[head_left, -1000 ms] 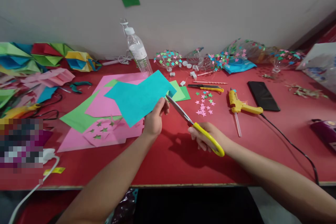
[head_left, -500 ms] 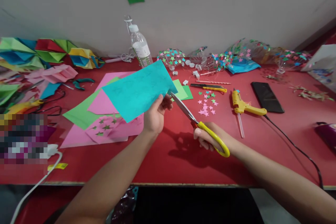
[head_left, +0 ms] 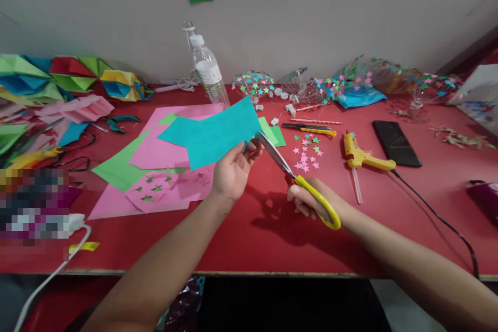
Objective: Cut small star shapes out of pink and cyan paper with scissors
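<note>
Pinched by its lower right edge, a turquoise sheet of paper [head_left: 218, 132] is held up over the table in my left hand [head_left: 233, 168]. Its left part has a notched, pointed outline. My right hand [head_left: 305, 197] is closed around the yellow handles of a pair of scissors [head_left: 317, 197]. The scissors' blades [head_left: 274, 150] point up and left, their tips at the sheet's right end beside my left fingertips. Beneath the sheet lie pink paper [head_left: 159, 153] and green paper [head_left: 120, 166]. Small paper stars [head_left: 307, 155] are scattered right of the blades.
A yellow glue gun [head_left: 363, 158] with a black cord and a black phone [head_left: 397, 142] lie at right. Behind are a cutter knife [head_left: 315, 129], a water bottle [head_left: 210, 70] and star-covered clear plastic pieces [head_left: 254, 85]. Folded coloured paper [head_left: 73, 75] fills the back left.
The turquoise sheet has turned in my left hand, and its notched left outline now shows. My left hand has shifted slightly right. The scissors have hardly moved.
</note>
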Available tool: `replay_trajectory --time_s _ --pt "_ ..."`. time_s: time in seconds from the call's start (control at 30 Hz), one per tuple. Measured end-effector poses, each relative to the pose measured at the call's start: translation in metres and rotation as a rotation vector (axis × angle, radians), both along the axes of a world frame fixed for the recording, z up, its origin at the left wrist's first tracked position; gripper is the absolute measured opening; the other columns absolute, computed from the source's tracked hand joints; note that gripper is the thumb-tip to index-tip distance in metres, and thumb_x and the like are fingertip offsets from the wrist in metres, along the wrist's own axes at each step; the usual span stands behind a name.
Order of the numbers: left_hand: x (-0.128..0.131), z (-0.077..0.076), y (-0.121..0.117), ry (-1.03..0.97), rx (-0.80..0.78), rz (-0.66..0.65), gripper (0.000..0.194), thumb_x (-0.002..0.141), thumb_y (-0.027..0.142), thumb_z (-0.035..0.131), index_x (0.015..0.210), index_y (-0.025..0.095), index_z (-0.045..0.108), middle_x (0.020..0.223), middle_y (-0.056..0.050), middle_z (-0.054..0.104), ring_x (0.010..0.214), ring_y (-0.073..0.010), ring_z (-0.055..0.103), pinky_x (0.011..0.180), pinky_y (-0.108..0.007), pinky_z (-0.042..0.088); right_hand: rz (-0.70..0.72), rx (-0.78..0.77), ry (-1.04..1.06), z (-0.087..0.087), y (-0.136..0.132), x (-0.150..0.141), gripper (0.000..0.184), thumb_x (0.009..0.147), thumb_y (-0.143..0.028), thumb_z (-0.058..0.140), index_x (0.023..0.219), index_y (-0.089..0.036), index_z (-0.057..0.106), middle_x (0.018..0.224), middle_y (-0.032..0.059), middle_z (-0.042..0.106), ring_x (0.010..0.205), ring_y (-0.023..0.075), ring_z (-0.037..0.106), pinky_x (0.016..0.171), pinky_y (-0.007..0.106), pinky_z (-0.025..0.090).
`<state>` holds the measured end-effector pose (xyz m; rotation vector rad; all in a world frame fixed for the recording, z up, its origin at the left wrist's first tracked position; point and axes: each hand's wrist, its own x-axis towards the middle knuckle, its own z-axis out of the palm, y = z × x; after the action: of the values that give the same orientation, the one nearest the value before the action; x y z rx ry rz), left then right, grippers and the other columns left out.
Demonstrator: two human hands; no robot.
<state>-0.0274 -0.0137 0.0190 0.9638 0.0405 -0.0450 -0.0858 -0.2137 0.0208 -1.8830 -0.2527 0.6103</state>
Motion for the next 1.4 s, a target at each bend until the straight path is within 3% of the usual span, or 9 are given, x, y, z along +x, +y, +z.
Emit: replay_trajectory --time_s 0.2,0.4,0.63,1.4 --pt "-0.001 -0.001 -0.001 0.065 -0.046 -0.053 0.020 0.082 0.023 0.054 0.064 0.017 0.059 0.080 -0.005 0.065 0.086 -0.0173 0.066 0.086 -0.034 0.052 -0.080 0.013 0.031 -0.005 0.003 -0.002 0.061 0.080 -0.078 0.046 0.072 -0.018 0.054 0.041 -0.0041 0.046 0.034 0.0086 0.040 0.039 0.023 0.034" --pt "-0.003 -0.001 -0.003 -0.032 0.058 0.011 0.022 0.080 0.023 0.052 0.063 0.018 0.064 0.077 -0.005 0.066 0.086 -0.0179 0.065 0.084 -0.033 0.050 -0.137 0.057 0.103 0.002 0.007 -0.002 0.056 0.079 -0.075 0.050 0.070 -0.019 0.051 0.040 -0.0055 0.045 0.033 0.0076 0.038 0.036 0.021 0.031" --pt "-0.002 -0.004 -0.007 -0.095 0.164 0.097 0.021 0.078 0.026 0.053 0.063 0.019 0.066 0.075 -0.004 0.069 0.085 -0.0188 0.065 0.085 -0.035 0.050 -0.138 0.063 0.085 0.002 0.008 -0.001 0.052 0.081 -0.071 0.052 0.067 -0.020 0.048 0.038 -0.0060 0.043 0.034 0.0088 0.041 0.037 0.021 0.031" --pt "-0.003 -0.004 -0.006 -0.071 0.088 0.049 0.021 0.081 0.025 0.053 0.064 0.019 0.063 0.078 -0.004 0.068 0.087 -0.0183 0.065 0.086 -0.034 0.049 -0.078 -0.025 0.010 0.006 0.006 -0.003 0.060 0.079 -0.078 0.045 0.071 -0.019 0.051 0.042 -0.0050 0.044 0.038 0.0090 0.040 0.041 0.023 0.033"
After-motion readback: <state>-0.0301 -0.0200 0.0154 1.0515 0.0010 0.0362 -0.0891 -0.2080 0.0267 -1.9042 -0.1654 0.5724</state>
